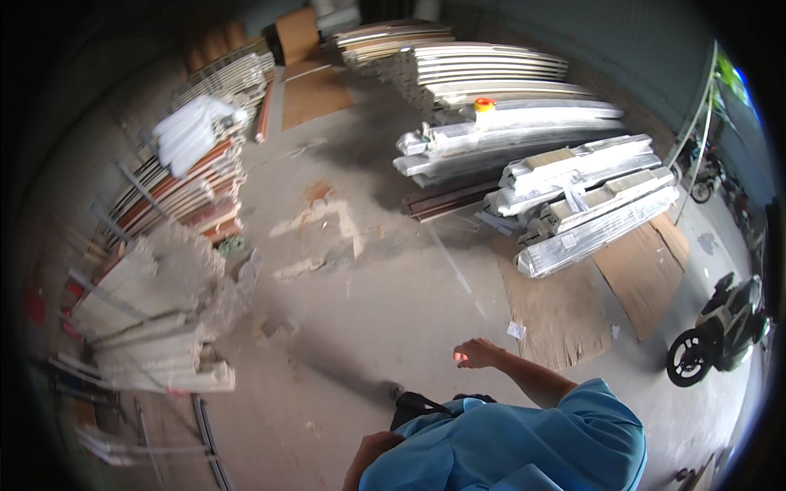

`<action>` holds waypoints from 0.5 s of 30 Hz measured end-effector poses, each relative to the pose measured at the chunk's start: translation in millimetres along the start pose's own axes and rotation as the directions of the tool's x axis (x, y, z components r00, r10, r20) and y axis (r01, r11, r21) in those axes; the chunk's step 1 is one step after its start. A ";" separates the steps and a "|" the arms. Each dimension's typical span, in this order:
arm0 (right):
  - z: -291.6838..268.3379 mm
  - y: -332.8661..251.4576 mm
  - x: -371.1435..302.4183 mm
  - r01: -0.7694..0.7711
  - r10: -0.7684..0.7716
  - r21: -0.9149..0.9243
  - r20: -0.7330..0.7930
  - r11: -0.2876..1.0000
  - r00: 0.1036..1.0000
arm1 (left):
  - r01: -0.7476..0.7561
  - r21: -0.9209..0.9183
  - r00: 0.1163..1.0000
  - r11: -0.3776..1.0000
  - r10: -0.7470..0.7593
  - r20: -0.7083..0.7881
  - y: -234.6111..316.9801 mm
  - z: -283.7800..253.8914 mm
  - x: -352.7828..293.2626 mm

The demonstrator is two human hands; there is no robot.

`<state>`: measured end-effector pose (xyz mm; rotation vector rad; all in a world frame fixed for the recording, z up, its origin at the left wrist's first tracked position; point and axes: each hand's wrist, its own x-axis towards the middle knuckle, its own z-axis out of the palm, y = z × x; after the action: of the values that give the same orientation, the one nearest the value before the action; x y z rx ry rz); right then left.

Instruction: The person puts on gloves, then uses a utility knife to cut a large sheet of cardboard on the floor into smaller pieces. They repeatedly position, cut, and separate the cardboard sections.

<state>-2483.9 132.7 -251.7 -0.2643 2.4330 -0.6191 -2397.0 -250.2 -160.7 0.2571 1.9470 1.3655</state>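
My right hand (477, 353) hangs in front of my body over the bare concrete floor. Its fingers are loosely bent, the thumb stands apart from them, and I see nothing held. Part of my left arm (372, 455) shows at the lower edge beside my blue shirt (508, 446); the left hand itself is hidden. A black bag or strap (419, 407) lies against my front. Nearest to my right hand is a flat cardboard sheet (557, 319) on the floor, with a small white paper scrap (516, 330) at its edge.
Plastic-wrapped bundles of long profiles (598, 221) lie at right, a yellow-and-orange tape roll (485, 105) on the bundles behind. Racks at left hold stacked strips (196, 184) and pale boards (155, 278). A motorbike (720, 331) stands at far right. Brown cardboard (315, 94) lies at the back.
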 end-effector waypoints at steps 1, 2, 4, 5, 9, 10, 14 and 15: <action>-4.4 17.0 17.7 -0.088 0.088 -0.005 0.039 0.996 0.995 | 0.041 0.012 0.998 0.999 -0.042 0.055 10.5 -33.2 19.8; -4.2 35.8 29.9 -0.115 0.115 0.055 0.013 0.992 0.993 | 0.084 0.031 0.990 0.996 -0.087 0.107 18.6 -65.7 40.9; 3.5 71.6 46.6 -0.234 0.235 0.142 0.007 0.962 0.972 | 0.120 0.066 0.976 0.991 -0.130 0.177 30.2 -123.5 85.3; 10.8 86.1 54.8 -0.343 0.340 0.157 0.043 0.926 0.939 | 0.146 0.144 0.977 0.979 -0.166 0.132 32.4 -150.4 112.7; 26.1 127.3 84.6 -0.496 0.499 0.212 0.043 0.842 0.865 | 0.084 0.454 0.995 0.887 -0.048 -0.091 24.2 -251.2 257.0; 21.4 137.4 101.5 -0.520 0.518 0.281 0.087 0.807 0.851 | 0.070 0.502 0.990 0.862 0.000 -0.138 17.4 -273.4 292.3; -48.4 177.9 196.6 -0.590 0.601 0.372 0.100 0.716 0.793 | 0.329 -0.073 0.883 0.942 -0.334 -0.331 -13.7 -330.0 420.1; -78.7 188.0 232.0 -0.610 0.615 0.260 0.075 0.748 0.785 | 0.402 -0.082 0.863 0.912 -0.407 -0.300 -24.1 -344.1 432.6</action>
<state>-2723.8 250.1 -406.8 0.6443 2.2135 -0.6295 -2926.7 -278.1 -318.2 -0.3866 2.0891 1.1889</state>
